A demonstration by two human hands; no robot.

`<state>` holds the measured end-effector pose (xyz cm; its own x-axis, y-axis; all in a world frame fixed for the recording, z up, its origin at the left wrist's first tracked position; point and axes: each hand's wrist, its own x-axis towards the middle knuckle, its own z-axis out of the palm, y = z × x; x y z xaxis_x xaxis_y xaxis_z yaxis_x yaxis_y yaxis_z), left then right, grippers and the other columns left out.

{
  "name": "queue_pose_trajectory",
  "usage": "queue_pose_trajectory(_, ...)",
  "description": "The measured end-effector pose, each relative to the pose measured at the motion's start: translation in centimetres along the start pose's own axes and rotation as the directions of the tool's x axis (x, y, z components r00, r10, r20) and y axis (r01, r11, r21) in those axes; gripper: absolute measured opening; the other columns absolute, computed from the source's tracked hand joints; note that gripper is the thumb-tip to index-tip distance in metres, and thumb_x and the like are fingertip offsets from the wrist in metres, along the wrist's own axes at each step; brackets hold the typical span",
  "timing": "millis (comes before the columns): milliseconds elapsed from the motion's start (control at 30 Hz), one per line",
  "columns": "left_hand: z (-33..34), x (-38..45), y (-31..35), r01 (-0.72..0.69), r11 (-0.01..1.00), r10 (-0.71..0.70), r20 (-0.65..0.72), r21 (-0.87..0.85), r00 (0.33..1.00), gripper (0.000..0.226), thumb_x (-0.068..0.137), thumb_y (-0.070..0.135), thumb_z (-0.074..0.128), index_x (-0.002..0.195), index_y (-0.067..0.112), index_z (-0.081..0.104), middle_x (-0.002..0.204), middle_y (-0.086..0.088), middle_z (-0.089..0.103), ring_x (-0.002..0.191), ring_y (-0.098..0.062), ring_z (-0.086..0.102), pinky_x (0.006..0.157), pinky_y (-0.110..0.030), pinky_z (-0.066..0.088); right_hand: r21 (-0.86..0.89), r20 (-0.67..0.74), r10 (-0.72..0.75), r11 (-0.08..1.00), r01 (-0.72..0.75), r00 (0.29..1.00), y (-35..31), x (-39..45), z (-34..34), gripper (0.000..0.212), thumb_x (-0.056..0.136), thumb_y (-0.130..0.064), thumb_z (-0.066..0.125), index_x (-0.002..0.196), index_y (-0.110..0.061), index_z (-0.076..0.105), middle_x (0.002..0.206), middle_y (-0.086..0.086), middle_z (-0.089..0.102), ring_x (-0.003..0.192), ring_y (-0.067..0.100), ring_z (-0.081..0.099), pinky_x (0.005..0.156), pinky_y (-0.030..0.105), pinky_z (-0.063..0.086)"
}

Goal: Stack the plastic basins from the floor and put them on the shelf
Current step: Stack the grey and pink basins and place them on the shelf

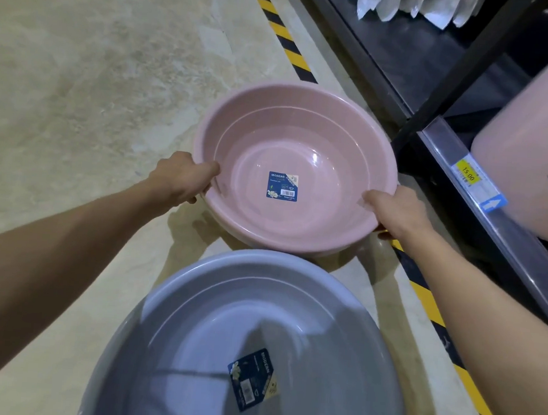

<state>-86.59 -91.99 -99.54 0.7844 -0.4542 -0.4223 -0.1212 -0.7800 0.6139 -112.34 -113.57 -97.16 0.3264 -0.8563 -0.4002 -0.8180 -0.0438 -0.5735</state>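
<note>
Pink basin [296, 173] is gripped on opposite rims, left hand [179, 178] and right hand [395, 209] each closed over an edge, thumbs inside, likely so it lifts level. It sits low over the concrete floor [80, 80], just beyond the near grey basin [243, 344], probably its stacking partner. Right, past striped floor tape [283, 33], a dark shelf [463, 175] holds another pink tub [536, 144].

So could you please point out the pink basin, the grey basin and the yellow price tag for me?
pink basin [323, 139], head view, inner wall above the label.
grey basin [198, 341], head view, inner floor left of its label.
yellow price tag [468, 174], head view, middle of the tag.
</note>
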Motion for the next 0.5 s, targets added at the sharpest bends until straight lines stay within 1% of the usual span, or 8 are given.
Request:
queue_pose_trajectory(67,0.0,0.0,0.0,-0.009,1.000,0.008,-0.031,-0.025,1.000,0.034,0.069,0.045,0.055,0.072,0.015,0.069,0.071,-0.009,0.072,0.067,-0.026,0.069,0.053,-0.029,0.045,0.016,-0.028,0.004,1.000,-0.003,1.000,0.0,0.2,0.2,0.030,0.064,-0.046,0.060,0.086,-0.025,0.064,0.091,0.007,0.071,0.083,0.032,0.070,0.082,0.052,0.062)
queue_pose_trajectory(167,0.1,-0.2,-0.1,-0.017,0.997,0.012,-0.064,-0.074,0.998,0.028,0.070,0.043,0.058,0.068,0.017,0.067,0.070,-0.007,0.071,0.068,-0.026,0.067,0.055,-0.030,0.047,-0.011,-0.036,-0.006,1.000,0.006,0.999,0.0,0.5,0.1,0.046,0.063,-0.046,0.059,0.097,-0.017,0.071,0.102,0.012,0.072,0.096,0.037,0.068,0.090,0.054,0.057)
queue_pose_trajectory(267,0.1,-0.5,-0.2,-0.025,0.995,0.017,-0.082,-0.100,0.997,0.025,0.072,0.041,0.060,0.067,0.017,0.066,0.073,-0.007,0.072,0.071,-0.026,0.068,0.064,-0.034,0.054,-0.031,-0.055,-0.021,0.999,0.020,0.998,-0.2,0.0,0.0,0.044,0.067,-0.046,0.060,0.098,-0.016,0.071,0.100,0.010,0.072,0.093,0.035,0.066,0.087,0.047,0.056)
queue_pose_trajectory(300,0.0,-0.6,-0.1,-0.027,0.994,0.018,-0.080,-0.109,0.997,0.025,0.073,0.040,0.061,0.068,0.016,0.067,0.073,-0.007,0.072,0.071,-0.025,0.068,0.063,-0.033,0.053,-0.035,-0.069,-0.027,0.999,0.024,0.997,-0.4,-0.2,-0.1,0.043,0.068,-0.045,0.060,0.098,-0.016,0.071,0.099,0.010,0.071,0.092,0.035,0.067,0.087,0.046,0.056)
queue_pose_trajectory(367,-0.6,-0.7,0.3,-0.034,0.987,0.022,-0.079,-0.155,0.997,0.025,0.074,0.038,0.064,0.071,0.013,0.067,0.072,-0.007,0.071,0.068,-0.022,0.067,0.058,-0.030,0.049,-0.037,-0.087,-0.040,0.999,0.037,0.995,-1.0,-0.4,-0.6,0.044,0.068,-0.045,0.062,0.100,-0.016,0.069,0.100,0.010,0.071,0.093,0.036,0.067,0.089,0.050,0.056)
queue_pose_trajectory(467,-1.9,-0.9,1.9,-0.066,0.970,0.033,-0.143,-0.234,0.989,0.025,0.072,0.036,0.067,0.069,0.012,0.068,0.068,-0.005,0.069,0.064,-0.019,0.065,0.058,-0.030,0.051,-0.050,-0.122,-0.076,0.996,0.070,0.990,-2.4,-0.5,-2.0,0.042,0.069,-0.047,0.063,0.095,-0.013,0.068,0.096,0.011,0.070,0.093,0.038,0.067,0.091,0.053,0.055)
queue_pose_trajectory(500,-2.5,-1.1,2.6,-0.088,0.968,0.049,-0.164,-0.233,0.985,0.024,0.071,0.036,0.067,0.067,0.012,0.068,0.065,-0.004,0.068,0.060,-0.017,0.064,0.055,-0.028,0.048,-0.064,-0.137,-0.087,0.995,0.079,0.987,-2.9,-0.7,-2.6,0.043,0.068,-0.048,0.063,0.092,-0.013,0.066,0.095,0.011,0.069,0.093,0.038,0.066,0.091,0.053,0.055)
